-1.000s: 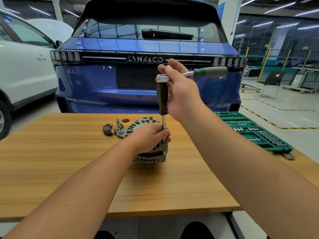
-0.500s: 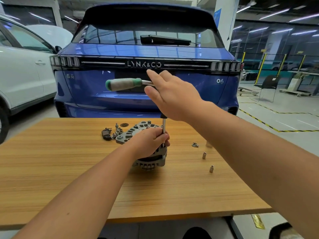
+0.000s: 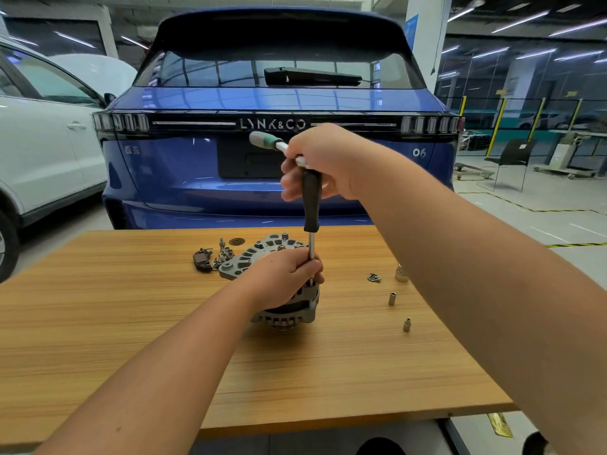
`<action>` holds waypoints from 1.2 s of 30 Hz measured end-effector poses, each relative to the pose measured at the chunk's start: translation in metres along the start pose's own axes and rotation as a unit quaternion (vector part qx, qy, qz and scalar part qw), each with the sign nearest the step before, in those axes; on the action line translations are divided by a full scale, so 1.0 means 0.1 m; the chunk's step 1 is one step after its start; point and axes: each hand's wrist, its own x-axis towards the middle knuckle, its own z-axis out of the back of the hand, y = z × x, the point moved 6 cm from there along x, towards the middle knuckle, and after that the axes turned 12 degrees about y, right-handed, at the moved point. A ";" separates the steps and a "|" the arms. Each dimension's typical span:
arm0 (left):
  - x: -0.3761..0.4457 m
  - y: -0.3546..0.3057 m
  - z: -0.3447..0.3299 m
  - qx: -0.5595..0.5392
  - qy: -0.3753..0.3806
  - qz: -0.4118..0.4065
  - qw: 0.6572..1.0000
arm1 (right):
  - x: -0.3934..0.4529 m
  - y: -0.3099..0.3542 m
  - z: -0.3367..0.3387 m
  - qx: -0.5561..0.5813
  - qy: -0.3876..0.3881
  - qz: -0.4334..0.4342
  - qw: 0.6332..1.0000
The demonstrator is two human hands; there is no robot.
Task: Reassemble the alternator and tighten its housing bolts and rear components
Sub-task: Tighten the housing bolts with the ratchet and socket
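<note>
The grey alternator [image 3: 289, 315] stands on the wooden table [image 3: 131, 323] near its middle. My left hand [image 3: 282, 279] grips the top of the alternator and the foot of a steel extension shaft [image 3: 311, 251]. That shaft rises into a black extension handle [image 3: 312, 198]. My right hand [image 3: 323, 162] holds the ratchet head at the top of the handle. The ratchet's green and grey grip [image 3: 264, 139] points left and away. The bolt under the shaft is hidden by my left hand.
A grey rear cover plate [image 3: 259, 254] lies just behind the alternator, with a black part [image 3: 202, 259] and small hardware [image 3: 225, 251] to its left. Loose screws [image 3: 374, 277] and three sockets [image 3: 392, 298] lie to the right. A blue car [image 3: 279, 142] stands beyond the table.
The ratchet grip has swung from pointing right, round to the left, and now points left and away. My right hand stayed on the ratchet head. My left hand kept its hold on the alternator.
</note>
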 end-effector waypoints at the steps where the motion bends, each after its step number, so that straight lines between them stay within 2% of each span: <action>1: 0.00 0.00 0.00 0.003 -0.002 0.001 1.000 | 0.00 -0.06 -0.02 0.090 0.020 0.013 0.996; 5: 0.02 0.01 0.00 0.013 -0.003 -0.001 1.000 | 0.09 -0.32 0.05 0.292 0.028 0.108 0.950; 7: 0.02 0.00 0.01 0.017 -0.004 0.000 1.000 | 0.09 -0.40 0.06 0.348 0.038 0.169 0.921; 10: 0.06 -0.01 0.01 0.024 -0.001 0.011 1.000 | 0.03 -0.45 0.08 0.322 0.028 0.289 0.901; 13: 0.11 -0.02 0.02 0.031 0.003 0.014 0.999 | -0.03 -0.52 0.11 0.175 -0.022 0.376 0.910; 15: 0.14 -0.02 0.03 0.027 0.008 0.014 1.000 | 0.01 -0.58 0.11 0.141 0.008 0.382 0.913; 19: 0.18 -0.01 0.07 0.016 0.019 0.024 0.999 | 0.12 -0.62 0.15 0.245 0.146 0.351 0.892; 22: 0.20 0.01 0.08 0.021 0.024 0.030 0.999 | 0.21 -0.61 0.20 0.246 0.193 0.342 0.886; 25: 0.20 0.01 0.08 0.030 0.030 0.030 0.999 | 0.31 -0.60 0.24 0.230 0.159 0.354 0.892; 27: 0.20 0.01 0.07 0.033 0.030 0.028 0.999 | 0.32 -0.57 0.29 0.208 0.080 0.367 0.903; 29: 0.20 0.00 0.06 0.032 0.026 0.025 0.999 | 0.30 -0.50 0.29 0.127 -0.026 0.377 0.917; 31: 0.19 -0.03 0.07 0.039 0.020 0.020 0.999 | 0.26 -0.43 0.26 0.035 -0.129 0.379 0.916; 32: 0.19 -0.05 0.07 0.044 0.021 0.018 0.999 | 0.24 -0.41 0.25 0.028 -0.155 0.376 0.913; 34: 0.18 -0.07 0.07 0.051 0.022 0.015 0.998 | 0.24 -0.44 0.26 0.101 -0.139 0.350 0.921; 36: 0.19 -0.05 0.07 0.049 0.020 0.012 0.999 | 0.30 -0.49 0.26 0.213 -0.026 0.311 0.926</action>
